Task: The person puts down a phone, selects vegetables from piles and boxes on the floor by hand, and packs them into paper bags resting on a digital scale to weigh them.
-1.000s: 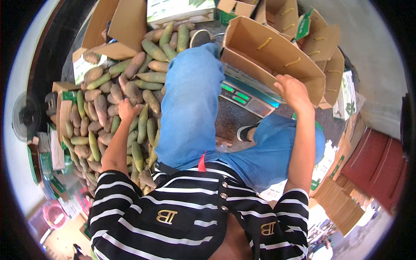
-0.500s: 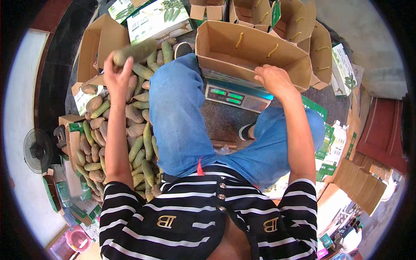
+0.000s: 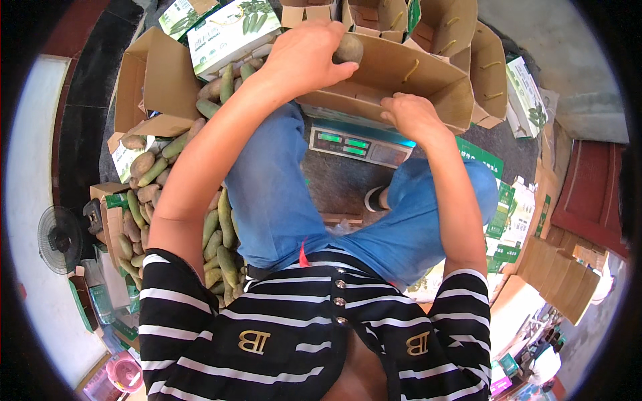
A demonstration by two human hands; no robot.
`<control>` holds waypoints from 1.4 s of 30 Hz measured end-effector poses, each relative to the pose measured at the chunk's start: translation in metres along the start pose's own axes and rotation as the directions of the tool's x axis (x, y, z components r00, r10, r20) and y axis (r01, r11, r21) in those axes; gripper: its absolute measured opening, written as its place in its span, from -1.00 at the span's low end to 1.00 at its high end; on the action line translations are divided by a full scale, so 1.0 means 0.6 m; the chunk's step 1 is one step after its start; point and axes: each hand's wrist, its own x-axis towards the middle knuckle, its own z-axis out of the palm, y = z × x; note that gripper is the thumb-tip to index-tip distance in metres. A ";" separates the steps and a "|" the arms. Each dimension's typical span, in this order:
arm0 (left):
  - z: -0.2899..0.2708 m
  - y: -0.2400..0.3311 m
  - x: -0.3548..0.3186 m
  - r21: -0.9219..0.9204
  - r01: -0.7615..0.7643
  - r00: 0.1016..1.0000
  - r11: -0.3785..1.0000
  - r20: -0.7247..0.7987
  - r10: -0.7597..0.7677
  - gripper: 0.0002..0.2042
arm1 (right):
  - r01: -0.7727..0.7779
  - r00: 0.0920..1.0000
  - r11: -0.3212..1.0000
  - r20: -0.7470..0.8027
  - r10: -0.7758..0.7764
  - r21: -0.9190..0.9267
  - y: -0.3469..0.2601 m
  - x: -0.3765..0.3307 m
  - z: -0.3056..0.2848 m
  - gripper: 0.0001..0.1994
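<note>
My left hand [image 3: 304, 57] is closed round a thick, brownish-green, cucumber-like gourd [image 3: 350, 49] and holds it over the left end of an open cardboard box [image 3: 428, 80]. Only the rounded end of the gourd shows past my fingers. My right hand [image 3: 411, 113] rests on the near rim of that box, its fingers curled over the edge. The box has yellow cord handles and sits on a digital scale [image 3: 361, 144] with green lit displays. Its inner floor is partly hidden by its near wall.
A heap of green and brown gourds [image 3: 214, 250] lies left of my legs. An open carton [image 3: 157, 80] stands beyond it, near a white printed box [image 3: 234, 37]. More open boxes [image 3: 445, 30] stand behind the scale. Flattened green-white cartons [image 3: 511, 220] lie at right; a fan [image 3: 60, 239] stands far left.
My left hand has carried the gourd from above the heap rightward to the box on the scale. My right hand stays at the box's near rim.
</note>
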 end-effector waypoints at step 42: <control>0.037 -0.046 -0.025 0.049 -0.026 0.837 0.998 0.547 -0.005 -0.75 | 0.020 0.998 0.999 -0.060 -0.022 -0.030 -0.004 -0.012 -0.012 -0.80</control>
